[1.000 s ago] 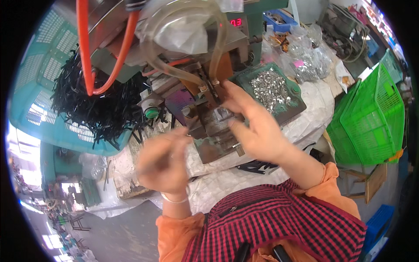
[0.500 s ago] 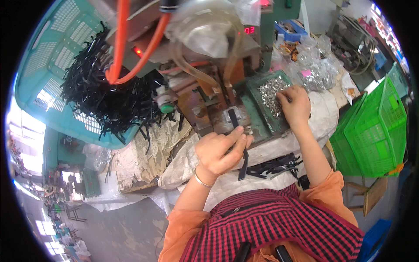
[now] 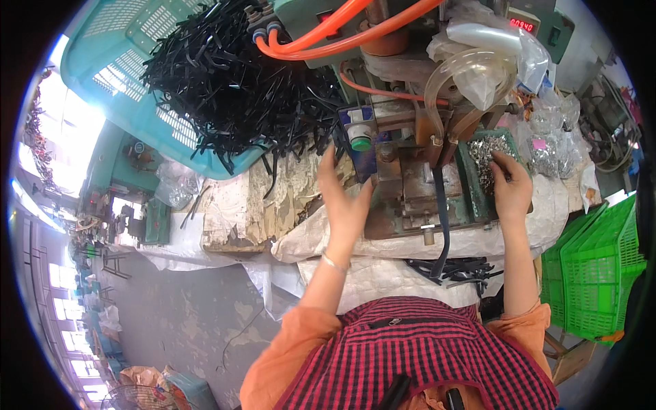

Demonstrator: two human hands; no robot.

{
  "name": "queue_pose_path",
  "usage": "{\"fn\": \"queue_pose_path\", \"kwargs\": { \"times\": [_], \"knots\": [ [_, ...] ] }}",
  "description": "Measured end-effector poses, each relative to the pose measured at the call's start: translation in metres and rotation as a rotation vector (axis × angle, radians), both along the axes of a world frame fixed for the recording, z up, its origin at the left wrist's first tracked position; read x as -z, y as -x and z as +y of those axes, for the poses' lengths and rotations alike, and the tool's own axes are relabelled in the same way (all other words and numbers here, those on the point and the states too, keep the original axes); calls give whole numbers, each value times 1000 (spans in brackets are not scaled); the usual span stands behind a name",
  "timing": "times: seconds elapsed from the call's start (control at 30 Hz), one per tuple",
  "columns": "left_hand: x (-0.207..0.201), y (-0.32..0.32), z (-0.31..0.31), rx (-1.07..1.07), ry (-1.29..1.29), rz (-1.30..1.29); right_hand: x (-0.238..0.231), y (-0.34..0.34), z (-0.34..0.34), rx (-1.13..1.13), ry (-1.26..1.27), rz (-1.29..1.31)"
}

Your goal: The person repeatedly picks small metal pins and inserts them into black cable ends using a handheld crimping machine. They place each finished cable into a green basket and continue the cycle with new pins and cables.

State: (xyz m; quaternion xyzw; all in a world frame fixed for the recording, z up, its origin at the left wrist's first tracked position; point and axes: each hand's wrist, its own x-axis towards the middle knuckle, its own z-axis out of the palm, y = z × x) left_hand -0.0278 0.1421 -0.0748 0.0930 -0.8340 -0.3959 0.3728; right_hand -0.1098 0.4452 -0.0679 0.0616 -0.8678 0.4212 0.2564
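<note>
My left hand (image 3: 345, 205) is raised with thumb and fingers spread, beside the green push button (image 3: 360, 143) on the machine's front. It holds nothing. A black strap (image 3: 443, 215) hangs from the press head (image 3: 437, 147), its lower end bending toward the apron, with no hand on it. At the right, my right hand (image 3: 512, 193) is at the edge of a green tray (image 3: 473, 179) of small shiny metal pieces (image 3: 486, 154). Its fingers are curled in a pinch; whatever they hold is too small to make out.
A teal basket (image 3: 113, 89) heaped with black straps (image 3: 225, 82) stands at the back left. More straps (image 3: 465, 271) lie on the white cloth before the machine. Orange hoses (image 3: 342, 41) cross above. Green crates (image 3: 601, 266) stand at the right, below plastic bags (image 3: 550, 147).
My left hand has let go of the black strap and moved left to the green button, fingers spreading. The strap now hangs from the press. My right hand stays at the tray. The view has shifted.
</note>
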Motion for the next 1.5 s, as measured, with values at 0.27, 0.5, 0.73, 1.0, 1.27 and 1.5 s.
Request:
{"fn": "queue_pose_path", "kwargs": {
  "times": [0.27,0.5,0.73,1.0,1.27,1.5],
  "knots": [
    [-56,28,-110,-274,148,131,-6,-11,-5,-26,261,-136],
    [30,58,-225,-330,238,-759,-2,-4,-13,-7,194,-132],
    [9,-7,-146,70,-504,-503,-29,-56,-2,-169,399,-158],
    [-2,-9,-81,78,-832,-94,-56,-38,-92,-358,600,-2],
    [-116,-21,0,631,-479,581,-72,-44,-103,-469,931,-228],
    [-120,-19,22,543,-152,505,-101,-78,-91,-584,826,-188]
  ]
}}
